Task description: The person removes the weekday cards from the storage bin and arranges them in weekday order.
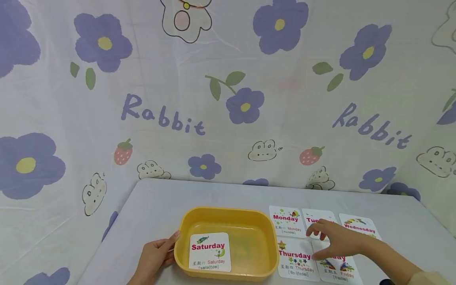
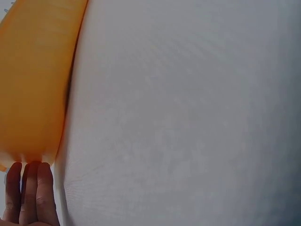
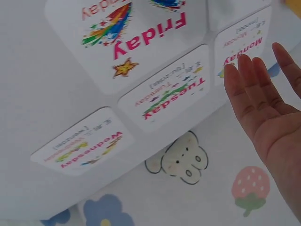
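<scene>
A yellow plastic basin (image 1: pixel 253 273) stands on the table, and a white Saturday card (image 1: pixel 210 252) lies inside at its left. My left hand (image 1: pixel 156 253) holds the basin's left side, thumb at the rim and fingertips against the outer wall in the left wrist view. Over the cards hovers my right hand (image 1: pixel 338 239), fingers spread and nothing held. It partly covers the Tuesday card (image 1: pixel 318 215) and the Friday card (image 1: pixel 338 275) in the head view. Beside them lie the Monday card (image 1: pixel 285 221), the Wednesday card (image 3: pixel 82 141) and the Thursday card (image 1: pixel 297 263).
The cards form two rows right of the basin, on a white-covered table (image 1: pixel 153 206). Behind the table hangs a white cloth (image 1: pixel 221 138) printed with purple flowers and rabbits. A small dark object (image 1: pixel 386 282) shows at the lower right edge.
</scene>
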Demonstrator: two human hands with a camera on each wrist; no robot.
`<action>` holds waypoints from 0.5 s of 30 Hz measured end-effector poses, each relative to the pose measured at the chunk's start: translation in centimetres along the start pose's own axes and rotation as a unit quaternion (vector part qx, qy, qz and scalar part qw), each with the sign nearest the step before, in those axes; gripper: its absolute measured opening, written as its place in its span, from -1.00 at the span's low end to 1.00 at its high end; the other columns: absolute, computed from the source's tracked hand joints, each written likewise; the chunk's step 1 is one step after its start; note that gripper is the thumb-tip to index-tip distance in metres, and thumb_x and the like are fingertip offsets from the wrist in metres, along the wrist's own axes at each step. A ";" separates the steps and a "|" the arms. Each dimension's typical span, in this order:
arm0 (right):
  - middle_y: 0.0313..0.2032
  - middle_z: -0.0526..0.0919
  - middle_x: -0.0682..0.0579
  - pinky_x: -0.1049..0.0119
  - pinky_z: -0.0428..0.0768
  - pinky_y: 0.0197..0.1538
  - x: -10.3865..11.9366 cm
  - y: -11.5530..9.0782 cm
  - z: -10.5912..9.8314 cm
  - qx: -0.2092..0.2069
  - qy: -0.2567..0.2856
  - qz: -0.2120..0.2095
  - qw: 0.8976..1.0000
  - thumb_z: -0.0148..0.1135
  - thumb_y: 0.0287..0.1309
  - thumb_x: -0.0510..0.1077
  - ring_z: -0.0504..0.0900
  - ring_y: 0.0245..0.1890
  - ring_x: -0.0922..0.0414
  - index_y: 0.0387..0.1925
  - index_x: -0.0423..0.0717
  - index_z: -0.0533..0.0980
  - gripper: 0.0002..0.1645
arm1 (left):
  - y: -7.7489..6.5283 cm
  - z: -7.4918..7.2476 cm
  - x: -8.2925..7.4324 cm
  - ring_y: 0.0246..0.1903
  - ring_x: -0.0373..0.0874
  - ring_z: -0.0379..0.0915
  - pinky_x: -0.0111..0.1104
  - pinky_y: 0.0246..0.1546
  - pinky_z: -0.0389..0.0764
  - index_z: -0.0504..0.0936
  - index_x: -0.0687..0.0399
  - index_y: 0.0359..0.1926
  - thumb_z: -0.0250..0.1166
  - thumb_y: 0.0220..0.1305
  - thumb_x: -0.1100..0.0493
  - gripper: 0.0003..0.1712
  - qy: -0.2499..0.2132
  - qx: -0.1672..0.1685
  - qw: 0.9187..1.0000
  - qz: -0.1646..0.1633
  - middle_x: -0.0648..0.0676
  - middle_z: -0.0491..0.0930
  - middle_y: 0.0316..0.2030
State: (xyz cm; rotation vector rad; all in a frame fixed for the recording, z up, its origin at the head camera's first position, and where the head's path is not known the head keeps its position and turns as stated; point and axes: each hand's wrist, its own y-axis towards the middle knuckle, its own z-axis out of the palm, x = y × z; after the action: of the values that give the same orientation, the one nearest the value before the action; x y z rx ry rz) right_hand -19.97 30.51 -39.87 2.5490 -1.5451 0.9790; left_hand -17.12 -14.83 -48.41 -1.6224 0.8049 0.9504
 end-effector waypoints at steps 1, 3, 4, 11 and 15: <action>-0.13 0.44 -0.04 0.12 0.58 -0.23 0.4 0.3 0.0 -0.002 0.002 0.000 1.000 0.44 -0.14 0.06 0.44 -0.17 -0.01 -0.08 -0.05 0.44 -0.42 | 0.0 0.0 0.0 -0.53 -0.21 0.62 -0.40 -0.44 0.65 0.54 0.47 -0.07 0.34 -0.21 -0.40 0.00 -0.001 0.000 1.000 0.000 0.16 0.69 -0.39; -0.13 0.44 -0.04 0.04 0.60 -0.19 1.3 0.9 0.0 -0.002 0.009 0.001 1.000 0.45 -0.17 0.06 0.43 -0.15 -0.02 -0.07 -0.03 0.45 -0.41 | 0.1 0.0 0.1 -0.53 -0.21 0.62 -0.40 -0.44 0.65 0.54 0.46 -0.07 0.34 -0.22 -0.40 0.01 -0.003 0.000 1.000 -0.001 0.15 0.69 -0.40; -0.12 0.45 -0.03 0.02 0.61 -0.17 1.7 1.2 0.0 -0.003 0.010 0.003 1.000 0.46 -0.18 0.07 0.43 -0.15 -0.02 -0.07 -0.01 0.45 -0.40 | 0.1 0.0 0.1 -0.52 -0.21 0.62 -0.40 -0.44 0.65 0.54 0.47 -0.06 0.34 -0.22 -0.40 0.01 -0.004 0.000 1.000 0.000 0.15 0.69 -0.41; -0.12 0.45 -0.03 0.06 0.61 -0.16 4.6 3.3 -0.1 0.003 -0.005 -0.023 1.000 0.44 -0.16 0.08 0.44 -0.13 -0.03 -0.07 -0.01 0.45 -0.41 | 0.1 -0.1 0.2 -0.52 -0.22 0.62 -0.40 -0.44 0.65 0.54 0.48 -0.09 0.35 -0.19 -0.38 -0.02 -0.010 0.003 1.000 0.009 0.15 0.69 -0.42; -0.13 0.44 0.02 0.07 0.61 -0.14 6.1 4.6 -0.2 0.002 -0.013 -0.041 0.999 0.43 -0.15 0.08 0.43 -0.12 -0.01 -0.05 -0.01 0.45 -0.41 | 0.1 -0.1 0.2 -0.50 -0.21 0.63 -0.40 -0.43 0.65 0.55 0.48 -0.09 0.35 -0.17 -0.37 -0.04 -0.012 0.004 1.000 0.011 0.16 0.69 -0.40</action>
State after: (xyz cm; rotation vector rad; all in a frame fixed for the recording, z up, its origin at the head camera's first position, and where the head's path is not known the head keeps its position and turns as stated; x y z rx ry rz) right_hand -21.82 23.35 -38.06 2.6161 -1.4316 0.9447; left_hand -17.14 -14.96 -48.63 -1.5941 0.8100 0.9792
